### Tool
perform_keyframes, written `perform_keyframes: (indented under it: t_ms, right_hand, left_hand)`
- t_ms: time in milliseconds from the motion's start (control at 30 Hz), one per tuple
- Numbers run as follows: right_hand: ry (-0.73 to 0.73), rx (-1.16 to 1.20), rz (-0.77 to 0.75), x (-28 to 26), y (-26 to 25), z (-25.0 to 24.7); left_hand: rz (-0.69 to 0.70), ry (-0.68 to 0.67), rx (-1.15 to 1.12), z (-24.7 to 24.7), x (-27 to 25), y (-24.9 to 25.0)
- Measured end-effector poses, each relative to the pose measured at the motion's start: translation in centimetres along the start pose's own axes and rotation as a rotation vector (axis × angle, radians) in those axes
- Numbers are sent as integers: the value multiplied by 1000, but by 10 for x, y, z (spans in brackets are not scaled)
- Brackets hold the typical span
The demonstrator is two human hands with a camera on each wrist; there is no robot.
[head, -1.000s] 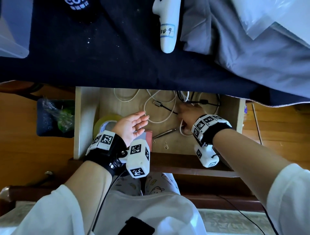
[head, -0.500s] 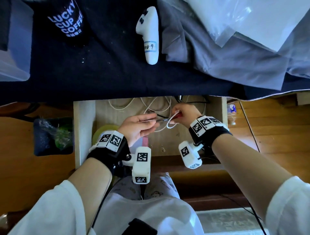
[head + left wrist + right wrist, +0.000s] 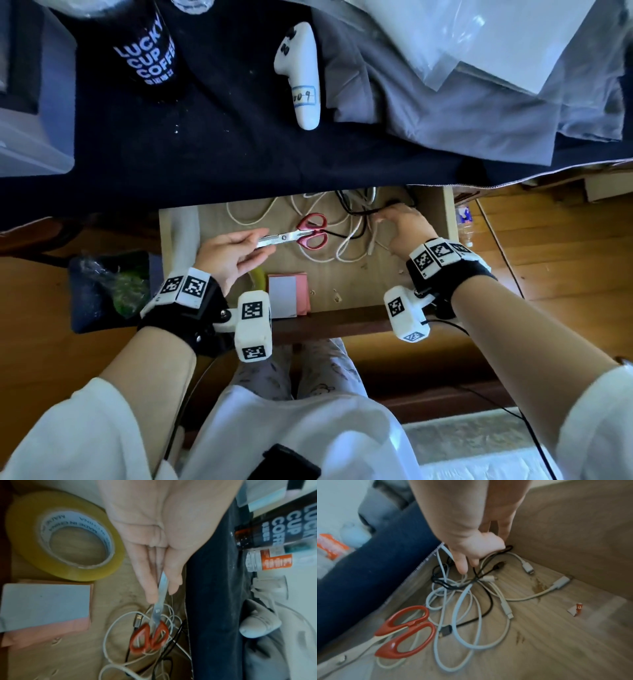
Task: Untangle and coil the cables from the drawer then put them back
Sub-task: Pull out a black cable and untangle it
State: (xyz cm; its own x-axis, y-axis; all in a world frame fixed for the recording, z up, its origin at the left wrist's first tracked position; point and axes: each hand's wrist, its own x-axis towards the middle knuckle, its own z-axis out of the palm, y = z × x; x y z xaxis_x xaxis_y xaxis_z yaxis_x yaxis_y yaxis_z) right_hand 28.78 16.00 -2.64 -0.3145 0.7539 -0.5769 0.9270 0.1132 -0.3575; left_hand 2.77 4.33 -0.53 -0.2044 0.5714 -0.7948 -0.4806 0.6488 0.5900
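1. Head view, looking down: an open wooden drawer (image 3: 448,219) sits under a desk draped in dark blue cloth (image 3: 239,154). Both hands are inside it.
2. The left hand (image 3: 229,255) pinches the closed steel blades of a pair of red-handled scissors (image 3: 301,234) between thumb and fingertips, handles pointing right, over the cables. Half a second ago both hands met at the scissors; now the right hand has let go, and the scissors are in the left hand alone.
3. The right hand (image 3: 404,228) has moved to the far right of the drawer. Its fingers curl round a black cable (image 3: 489,601) at the back corner, closed on it.
4. My reading: the scissors have been lifted clear of the tangle so the cables can be pulled out; no cable is untangled or coiled yet.
5. The cables (image 3: 465,601) lie on the drawer floor at the far centre and right: several smooth, rounded white cords looped loosely over one another, thin black cords threaded through them, with small flat plugs at the ends.
6. The drawer floor is pale wood grain, marked with brown stains.
7. At the near left lie a glossy yellow roll of packing tape (image 3: 65,534) and a flat pink pad with a white top (image 3: 287,294).
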Motion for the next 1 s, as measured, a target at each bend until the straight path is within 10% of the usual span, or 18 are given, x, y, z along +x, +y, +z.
perform_keyframes:
  t_ms: [400,633,1000]
  right_hand:
    - [399,372,216,-51,48,-4]
    - [307,583,243,-53,57,25]
    - [236,624,253,-50,57,28]
  left_hand:
    - [-288,-309,322,64,4,-45]
    - [-349,-315,387,88,16,-73]
    - [-369,-331,1133,116,16,-72]
